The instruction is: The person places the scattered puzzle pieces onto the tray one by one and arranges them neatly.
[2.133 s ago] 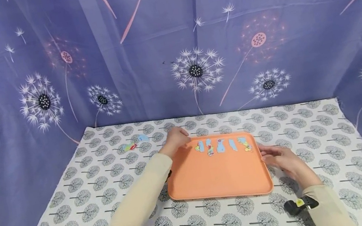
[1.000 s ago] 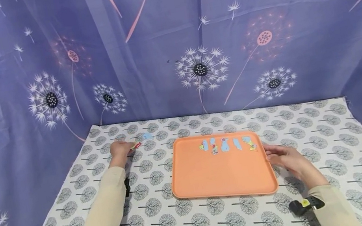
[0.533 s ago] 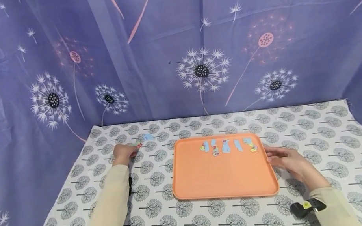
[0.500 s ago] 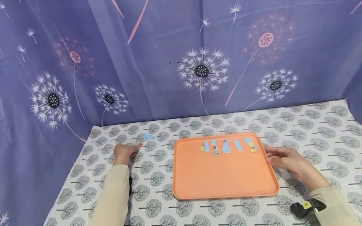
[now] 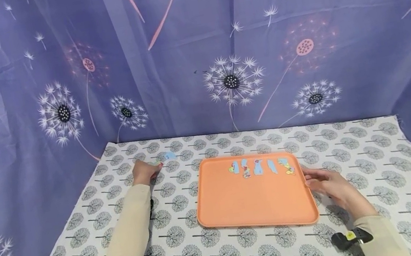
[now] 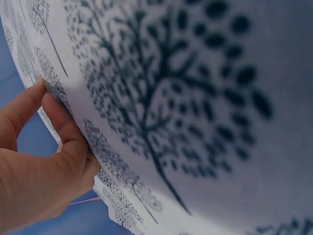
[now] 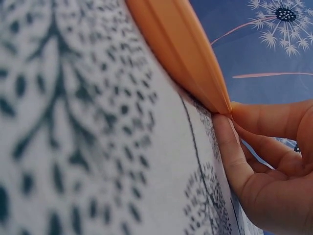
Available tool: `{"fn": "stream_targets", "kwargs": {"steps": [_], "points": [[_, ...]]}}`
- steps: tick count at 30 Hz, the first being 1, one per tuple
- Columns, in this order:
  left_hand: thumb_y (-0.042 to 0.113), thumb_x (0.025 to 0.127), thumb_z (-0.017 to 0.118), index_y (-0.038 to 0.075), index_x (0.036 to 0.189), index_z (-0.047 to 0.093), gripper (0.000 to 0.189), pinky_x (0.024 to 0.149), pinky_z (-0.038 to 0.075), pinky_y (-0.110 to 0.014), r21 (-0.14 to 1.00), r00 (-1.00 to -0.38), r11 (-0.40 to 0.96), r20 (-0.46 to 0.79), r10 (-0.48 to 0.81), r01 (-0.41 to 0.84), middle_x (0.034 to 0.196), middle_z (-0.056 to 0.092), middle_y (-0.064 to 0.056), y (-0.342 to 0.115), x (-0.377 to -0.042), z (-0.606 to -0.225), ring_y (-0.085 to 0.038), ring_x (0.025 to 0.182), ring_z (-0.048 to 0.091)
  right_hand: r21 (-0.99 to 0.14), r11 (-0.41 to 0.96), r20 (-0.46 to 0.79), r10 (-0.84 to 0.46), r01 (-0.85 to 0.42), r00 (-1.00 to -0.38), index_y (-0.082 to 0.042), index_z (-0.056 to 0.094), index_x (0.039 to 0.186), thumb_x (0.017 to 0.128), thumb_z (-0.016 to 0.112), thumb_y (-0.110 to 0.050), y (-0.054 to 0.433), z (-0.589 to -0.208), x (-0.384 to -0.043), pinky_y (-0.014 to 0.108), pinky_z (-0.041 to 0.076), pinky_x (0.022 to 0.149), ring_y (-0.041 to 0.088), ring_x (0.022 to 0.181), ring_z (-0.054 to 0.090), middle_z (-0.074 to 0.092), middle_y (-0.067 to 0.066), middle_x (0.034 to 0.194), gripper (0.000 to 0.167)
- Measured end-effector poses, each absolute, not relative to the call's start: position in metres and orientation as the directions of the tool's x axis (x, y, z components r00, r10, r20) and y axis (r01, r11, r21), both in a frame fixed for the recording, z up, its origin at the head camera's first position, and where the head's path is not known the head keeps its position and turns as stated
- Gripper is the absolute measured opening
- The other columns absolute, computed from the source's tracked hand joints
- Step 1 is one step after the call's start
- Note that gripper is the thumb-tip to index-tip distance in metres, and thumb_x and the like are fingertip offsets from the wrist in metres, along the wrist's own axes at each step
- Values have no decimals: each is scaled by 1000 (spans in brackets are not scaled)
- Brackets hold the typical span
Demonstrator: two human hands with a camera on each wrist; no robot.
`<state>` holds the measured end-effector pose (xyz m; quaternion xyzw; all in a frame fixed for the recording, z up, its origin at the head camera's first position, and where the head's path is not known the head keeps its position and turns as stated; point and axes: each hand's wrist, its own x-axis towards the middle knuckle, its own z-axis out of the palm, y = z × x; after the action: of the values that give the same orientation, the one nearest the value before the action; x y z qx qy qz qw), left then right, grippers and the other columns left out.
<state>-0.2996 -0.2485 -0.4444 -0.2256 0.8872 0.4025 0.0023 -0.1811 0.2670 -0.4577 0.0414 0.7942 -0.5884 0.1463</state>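
Note:
At the far left of the table, my left hand (image 5: 143, 171) pinches a small flat puzzle piece (image 5: 160, 164) printed in green and red, most of it covered by the fingers. The left wrist view has the thumb and index fingertips close together down at the cloth. Just beyond them lies a light blue piece (image 5: 170, 155). An orange rectangular tray (image 5: 250, 202) rests mid-table, with several light blue and multicoloured pieces (image 5: 258, 167) in a row along its far side. My right hand (image 5: 331, 186) grips the tray's right edge between thumb and fingers, seen closely in the right wrist view.
A white cloth (image 5: 226, 253) printed with grey trees covers the table. Purple dandelion-patterned curtains (image 5: 181, 82) hang behind it and at both sides. A black wrist strap (image 5: 352, 237) sits on the right arm.
My left hand has gone from the tray's far left corner, leftwards to the green and red piece, and has shifted slightly there. My right hand has stayed at the tray's right edge.

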Motion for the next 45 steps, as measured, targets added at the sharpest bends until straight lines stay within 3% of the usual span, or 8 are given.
{"fn": "stream_targets", "kwargs": {"steps": [6,10,14,20,25,30,37,45], "points": [[17,84,75,-6,141,33,74,54,47,-31,755,-891,526,-168,-421,-391,88,60,-18,-245,-294,-450,-15,56,52,-933,275,-274,-123,232,-954,5,33,146,91,65,-12,268,-461,-179,28,53,94,7,97,61,58,14,123,65],[9,83,75,-1,128,42,56,53,45,-31,793,-892,497,-124,-435,-352,83,56,-14,-241,-293,-451,-16,58,52,-938,263,-266,-129,226,-955,5,33,146,91,65,-13,268,-460,-179,28,52,94,6,97,61,58,12,123,66],[7,82,75,0,125,42,54,57,49,-35,817,-895,483,-86,-439,-315,96,58,-21,-239,-296,-453,-20,61,55,-944,240,-264,-136,227,-955,6,32,145,92,65,-12,270,-460,-179,25,53,91,5,96,61,59,9,121,66],[4,84,72,3,115,48,39,67,52,-44,853,-888,440,-58,-456,-282,115,53,-26,-242,-301,-459,-33,83,57,-944,237,-266,-135,230,-954,6,32,145,91,66,-11,269,-459,-178,24,53,91,5,95,61,59,9,121,66],[-2,89,61,4,126,53,39,70,56,-36,921,-883,278,-123,-453,-271,112,58,-23,-243,-300,-455,-26,83,64,-941,255,-262,-129,223,-957,5,33,145,91,65,-12,270,-459,-180,25,53,91,5,96,61,58,11,122,65],[-2,93,57,6,135,52,44,65,57,-25,958,-894,146,-169,-416,-249,107,58,-16,-241,-294,-446,-11,68,63,-940,259,-262,-125,223,-957,5,33,145,91,64,-11,270,-460,-182,25,53,92,6,97,62,56,16,125,65],[0,96,53,5,141,47,46,83,58,-31,974,-921,-12,-220,-323,-228,115,53,-16,-231,-288,-442,-8,69,63,-935,267,-272,-123,232,-954,4,33,146,91,65,-14,270,-460,-180,27,52,94,6,97,61,55,17,128,66],[-2,94,56,0,137,48,43,87,57,-29,976,-945,-42,-218,-242,-214,107,57,-13,-212,-292,-442,-7,73,63,-932,276,-274,-114,234,-955,3,34,146,92,64,-12,269,-459,-181,27,53,93,8,97,61,57,16,125,64]]}}
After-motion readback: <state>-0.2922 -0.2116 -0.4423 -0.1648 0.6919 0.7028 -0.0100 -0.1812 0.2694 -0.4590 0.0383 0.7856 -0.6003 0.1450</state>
